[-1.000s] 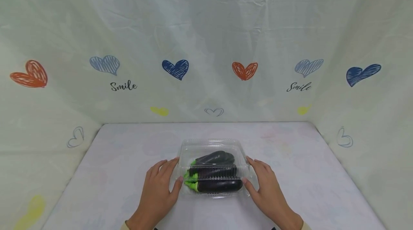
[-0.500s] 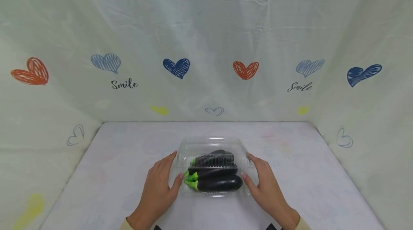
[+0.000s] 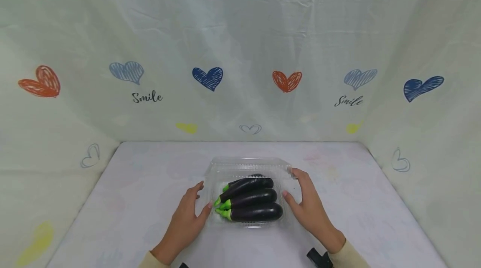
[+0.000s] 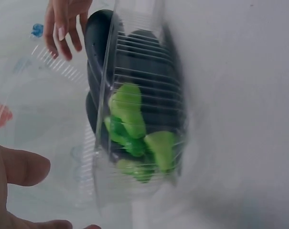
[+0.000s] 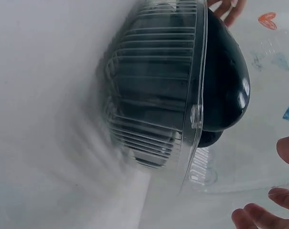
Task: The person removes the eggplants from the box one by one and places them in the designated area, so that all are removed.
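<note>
A clear plastic clamshell box (image 3: pixel 246 224) sits on the table with several eggplants (image 3: pixel 256 212) inside, their green stems to the left. Its lid (image 3: pixel 248 167) is raised at the front and tilts back toward the far side. My right hand (image 3: pixel 313 209) touches the lid's right corner with its fingers, while its thumb is apart from them near the box's right rim. My left hand (image 3: pixel 185 223) is at the box's left side, thumb near the rim and fingers spread beside the lid's left edge. In the left wrist view, the left thumb (image 4: pixel 27 167) is apart from the box.
The white table (image 3: pixel 150 176) extends around the box on all sides. Behind it and at both sides hangs a pale cloth (image 3: pixel 240 42) printed with hearts. Dark wrist-camera mounts (image 3: pixel 319 257) show at the cuffs.
The lid's front edge has swung up and back, uncovering the eggplants. My right fingers have moved up with the lid; my left fingers have come slightly away from its edge.
</note>
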Demonstrator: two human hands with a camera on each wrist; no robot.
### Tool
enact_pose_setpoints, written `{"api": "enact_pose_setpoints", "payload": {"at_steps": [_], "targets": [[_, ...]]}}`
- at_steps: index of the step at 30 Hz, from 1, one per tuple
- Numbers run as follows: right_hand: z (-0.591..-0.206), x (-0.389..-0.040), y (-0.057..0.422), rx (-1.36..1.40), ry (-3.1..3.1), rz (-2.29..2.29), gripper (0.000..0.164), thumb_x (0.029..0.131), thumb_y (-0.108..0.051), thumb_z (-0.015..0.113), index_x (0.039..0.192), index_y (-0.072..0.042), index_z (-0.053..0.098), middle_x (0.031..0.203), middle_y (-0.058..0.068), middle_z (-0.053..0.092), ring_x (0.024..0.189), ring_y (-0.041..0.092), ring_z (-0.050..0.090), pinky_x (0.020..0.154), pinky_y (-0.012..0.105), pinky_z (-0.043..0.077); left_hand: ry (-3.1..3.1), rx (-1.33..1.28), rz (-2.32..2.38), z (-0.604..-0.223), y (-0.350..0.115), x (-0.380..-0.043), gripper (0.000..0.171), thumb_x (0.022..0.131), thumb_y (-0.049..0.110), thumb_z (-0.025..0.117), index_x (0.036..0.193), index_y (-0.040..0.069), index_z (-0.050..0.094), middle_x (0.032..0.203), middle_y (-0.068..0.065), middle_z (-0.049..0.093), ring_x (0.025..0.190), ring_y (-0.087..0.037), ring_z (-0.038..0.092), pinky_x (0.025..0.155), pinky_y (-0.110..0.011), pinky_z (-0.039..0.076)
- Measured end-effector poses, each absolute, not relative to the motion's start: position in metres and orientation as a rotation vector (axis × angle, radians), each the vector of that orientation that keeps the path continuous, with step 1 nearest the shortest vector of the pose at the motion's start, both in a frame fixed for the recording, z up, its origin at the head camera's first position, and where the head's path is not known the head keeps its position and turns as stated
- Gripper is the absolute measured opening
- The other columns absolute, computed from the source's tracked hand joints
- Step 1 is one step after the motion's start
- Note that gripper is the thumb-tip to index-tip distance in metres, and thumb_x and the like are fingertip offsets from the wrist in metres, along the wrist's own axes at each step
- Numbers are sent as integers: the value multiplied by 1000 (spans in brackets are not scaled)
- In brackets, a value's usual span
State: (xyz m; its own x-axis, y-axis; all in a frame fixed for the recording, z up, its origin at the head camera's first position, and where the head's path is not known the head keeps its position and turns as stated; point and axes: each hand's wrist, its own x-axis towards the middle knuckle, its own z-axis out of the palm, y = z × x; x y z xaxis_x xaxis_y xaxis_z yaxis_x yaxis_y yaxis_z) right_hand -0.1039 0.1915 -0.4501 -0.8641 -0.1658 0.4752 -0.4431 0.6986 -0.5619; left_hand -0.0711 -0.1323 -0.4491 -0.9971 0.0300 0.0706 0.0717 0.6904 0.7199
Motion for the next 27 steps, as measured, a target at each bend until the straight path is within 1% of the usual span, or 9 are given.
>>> {"api": "enact_pose_setpoints", "payload": {"at_steps": [5, 8, 14, 18, 27], "targets": [[-447, -111, 191, 475, -2520, 1038, 61, 91, 1, 77, 145, 5, 49, 141, 22, 60, 129, 41, 58, 108, 60, 48, -2816, -2, -1459, -460, -137, -79, 61, 102, 15, 67, 153, -7, 41, 143, -23, 56, 115, -32, 63, 90, -49, 59], [-447, -116, 192, 495, -2513, 1059, 61, 91, 2, 77, 145, 5, 50, 141, 22, 60, 128, 41, 59, 107, 60, 49, -2792, 51, -1581, -465, -139, -83, 59, 103, 14, 66, 152, -7, 41, 137, -22, 60, 107, -26, 65, 83, -40, 58], [-448, -123, 194, 515, -2507, 1089, 65, 90, 3, 77, 147, 8, 47, 142, 25, 58, 129, 44, 58, 108, 61, 49, -2690, 102, -1816, -468, -139, -89, 51, 103, 6, 61, 149, -9, 43, 123, -20, 65, 89, -20, 66, 67, -30, 58], [-447, -127, 195, 514, -2524, 1091, 67, 90, 2, 78, 148, 9, 44, 144, 27, 57, 131, 45, 57, 109, 62, 49, -2613, 126, -1934, -468, -138, -91, 48, 103, 2, 60, 147, -9, 45, 118, -20, 67, 82, -20, 65, 62, -28, 57], [-447, -133, 197, 513, -2554, 1089, 72, 91, -2, 78, 152, 7, 41, 147, 27, 54, 132, 46, 56, 109, 64, 48, -2522, 168, -2049, -470, -137, -92, 46, 101, -5, 60, 145, -8, 49, 112, -18, 66, 77, -21, 65, 59, -29, 58]]}}
